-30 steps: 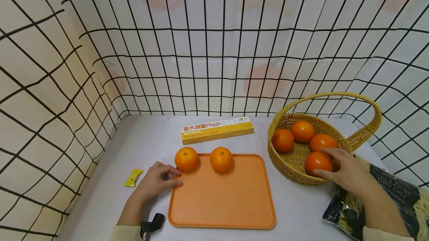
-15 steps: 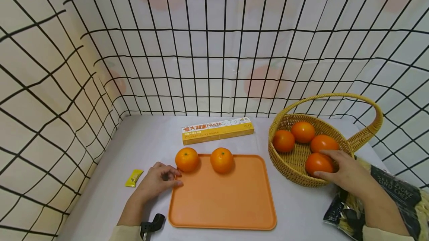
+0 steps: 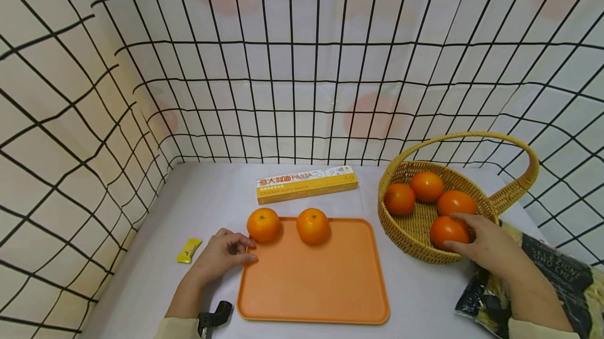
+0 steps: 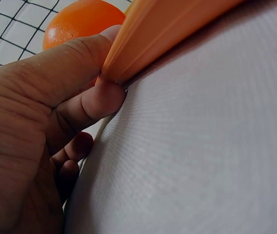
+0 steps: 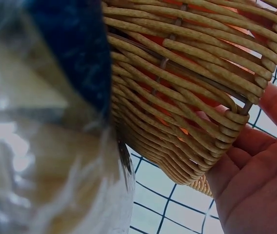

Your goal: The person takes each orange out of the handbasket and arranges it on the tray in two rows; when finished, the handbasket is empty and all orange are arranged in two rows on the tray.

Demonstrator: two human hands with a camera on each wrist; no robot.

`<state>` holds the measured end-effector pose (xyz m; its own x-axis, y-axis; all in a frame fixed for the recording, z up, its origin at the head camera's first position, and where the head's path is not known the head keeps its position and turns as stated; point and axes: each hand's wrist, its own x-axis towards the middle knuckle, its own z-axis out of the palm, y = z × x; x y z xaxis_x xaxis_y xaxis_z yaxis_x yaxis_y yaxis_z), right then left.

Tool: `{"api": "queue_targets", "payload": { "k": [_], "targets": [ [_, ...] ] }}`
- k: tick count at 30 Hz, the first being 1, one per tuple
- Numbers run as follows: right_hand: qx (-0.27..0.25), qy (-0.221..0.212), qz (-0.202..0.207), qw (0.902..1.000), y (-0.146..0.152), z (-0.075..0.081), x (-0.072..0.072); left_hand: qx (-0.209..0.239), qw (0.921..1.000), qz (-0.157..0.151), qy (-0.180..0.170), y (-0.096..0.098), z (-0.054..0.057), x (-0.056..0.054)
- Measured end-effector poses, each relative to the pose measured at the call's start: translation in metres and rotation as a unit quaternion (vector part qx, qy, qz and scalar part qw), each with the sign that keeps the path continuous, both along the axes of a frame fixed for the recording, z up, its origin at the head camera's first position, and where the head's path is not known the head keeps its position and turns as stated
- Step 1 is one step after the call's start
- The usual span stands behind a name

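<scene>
My left hand (image 3: 224, 254) pinches the left edge of an orange tray (image 3: 313, 281), thumb on one side of the rim and a finger on the other in the left wrist view. An orange (image 3: 263, 225) sits at the tray's back left corner, just beyond those fingers, and a second orange (image 3: 313, 226) lies on its back edge. My right hand (image 3: 491, 244) reaches over the rim of a wicker basket (image 3: 410, 242) and grips the nearest tomato (image 3: 450, 231), thumb in front and fingers over it. Several tomatoes lie in the basket. In the right wrist view the wicker wall (image 5: 177, 87) hides most of the held tomato.
Behind the tray lies a yellow and white pasta box (image 3: 306, 184). A small yellow packet (image 3: 189, 250) is left of my left hand. Under my right forearm lies a dark plastic food bag (image 3: 552, 265). Black wire grid (image 3: 292, 82) borders the back and sides.
</scene>
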<state>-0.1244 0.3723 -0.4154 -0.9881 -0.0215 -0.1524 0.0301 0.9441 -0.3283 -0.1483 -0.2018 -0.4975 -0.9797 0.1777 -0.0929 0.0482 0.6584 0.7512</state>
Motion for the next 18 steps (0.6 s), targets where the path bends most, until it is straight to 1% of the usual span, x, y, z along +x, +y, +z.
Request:
{"api": "queue_targets", "payload": {
  "k": [5,11,18],
  "targets": [
    [0.000,-0.002,0.005,1.0000,0.0018,-0.0009,-0.0011,0.000,1.0000,-0.001,0.004,0.0000,0.0001,0.0009],
    [0.002,0.010,0.018,0.9998,0.0022,-0.0032,-0.0029,-0.005,1.0000,0.002,0.001,0.0004,0.0004,0.0014],
    [0.003,0.012,0.014,0.9998,0.0005,-0.0018,-0.0022,-0.007,1.0000,0.002,0.000,0.0005,0.0009,0.0009]
  ]
}}
